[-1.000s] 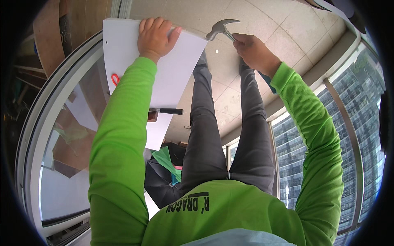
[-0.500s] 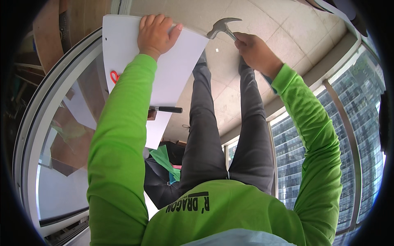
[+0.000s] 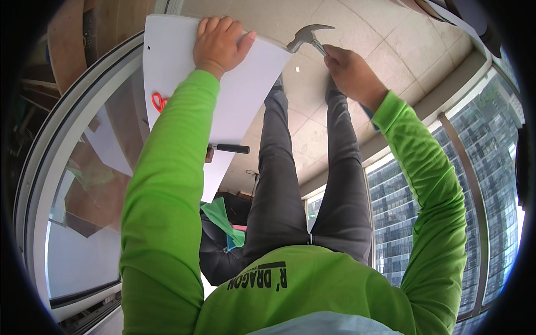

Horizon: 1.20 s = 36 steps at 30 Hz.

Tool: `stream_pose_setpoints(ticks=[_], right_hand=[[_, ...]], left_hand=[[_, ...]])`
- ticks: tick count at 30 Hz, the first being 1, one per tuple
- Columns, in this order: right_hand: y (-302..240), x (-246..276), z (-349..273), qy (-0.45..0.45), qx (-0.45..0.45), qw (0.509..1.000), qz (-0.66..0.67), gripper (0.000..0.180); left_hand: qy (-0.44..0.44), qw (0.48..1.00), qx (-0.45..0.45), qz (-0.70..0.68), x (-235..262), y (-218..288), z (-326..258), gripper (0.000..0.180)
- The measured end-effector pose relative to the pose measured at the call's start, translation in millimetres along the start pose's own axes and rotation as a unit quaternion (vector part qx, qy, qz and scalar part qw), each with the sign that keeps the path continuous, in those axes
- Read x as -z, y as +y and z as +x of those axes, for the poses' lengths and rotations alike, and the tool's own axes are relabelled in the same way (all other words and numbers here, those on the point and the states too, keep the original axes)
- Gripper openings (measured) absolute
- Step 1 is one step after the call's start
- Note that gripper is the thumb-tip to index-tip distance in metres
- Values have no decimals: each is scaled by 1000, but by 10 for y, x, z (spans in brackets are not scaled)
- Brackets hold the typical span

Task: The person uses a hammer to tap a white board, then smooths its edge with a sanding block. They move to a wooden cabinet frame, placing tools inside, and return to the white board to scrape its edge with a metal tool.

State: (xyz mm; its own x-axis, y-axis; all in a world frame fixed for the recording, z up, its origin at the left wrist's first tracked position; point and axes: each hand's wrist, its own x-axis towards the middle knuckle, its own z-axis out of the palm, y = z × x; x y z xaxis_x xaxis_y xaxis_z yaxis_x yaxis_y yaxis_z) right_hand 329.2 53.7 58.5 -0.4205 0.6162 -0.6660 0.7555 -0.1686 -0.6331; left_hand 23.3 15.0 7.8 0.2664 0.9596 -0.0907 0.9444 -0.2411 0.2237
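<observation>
My right hand (image 3: 355,71) is closed around the handle of a claw hammer (image 3: 307,36). Its metal head is close to the right far corner of a white board (image 3: 245,84); I cannot tell if they touch. A blue-grey piece shows below the right wrist, in line with the handle. Flat on the board near its far edge lies my left hand (image 3: 220,47), thumb apart from the fingers. Red-handled scissors (image 3: 159,102) lie on the board, partly hidden by my left sleeve. A black-handled tool (image 3: 230,148) sticks out past the sleeve, beside a small brown block (image 3: 209,154).
Beyond the board is a tiled floor (image 3: 357,28) with a small white scrap (image 3: 297,70). A curved window frame (image 3: 56,131) stands left. A black umbrella (image 3: 215,240) and green cloth (image 3: 223,220) are near my legs. Windows (image 3: 402,206) run along the right.
The board, both hands and the hammer sit slightly farther right in the picture. The hammer's head stays near the board's corner, and both hands keep their hold and pose.
</observation>
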Motion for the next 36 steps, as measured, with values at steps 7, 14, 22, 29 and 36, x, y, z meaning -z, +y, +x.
stream_pose_setpoints(ticks=[7, 14, 22, 29, 36], right_hand=[[22, 28, 32, -10, -31, 999, 40, 20], [-121, 224, 150, -90, -143, 977, 127, 20], [-128, 135, -49, -38, -189, 946, 262, 20], [231, 70, -409, 44, -232, 923, 303, 17], [330, 22, -706, 61, -297, 894, 331, 21]], left_hand=[[18, 999, 1, -27, -11, -24, 1, 21], [17, 999, 7, -32, -31, -30, -8, 20], [8, 999, 1, -45, -21, -30, -4, 20], [-78, 991, -102, 20, -63, 443, -131, 55], [-93, 972, -204, -71, -220, 964, -262, 69]])
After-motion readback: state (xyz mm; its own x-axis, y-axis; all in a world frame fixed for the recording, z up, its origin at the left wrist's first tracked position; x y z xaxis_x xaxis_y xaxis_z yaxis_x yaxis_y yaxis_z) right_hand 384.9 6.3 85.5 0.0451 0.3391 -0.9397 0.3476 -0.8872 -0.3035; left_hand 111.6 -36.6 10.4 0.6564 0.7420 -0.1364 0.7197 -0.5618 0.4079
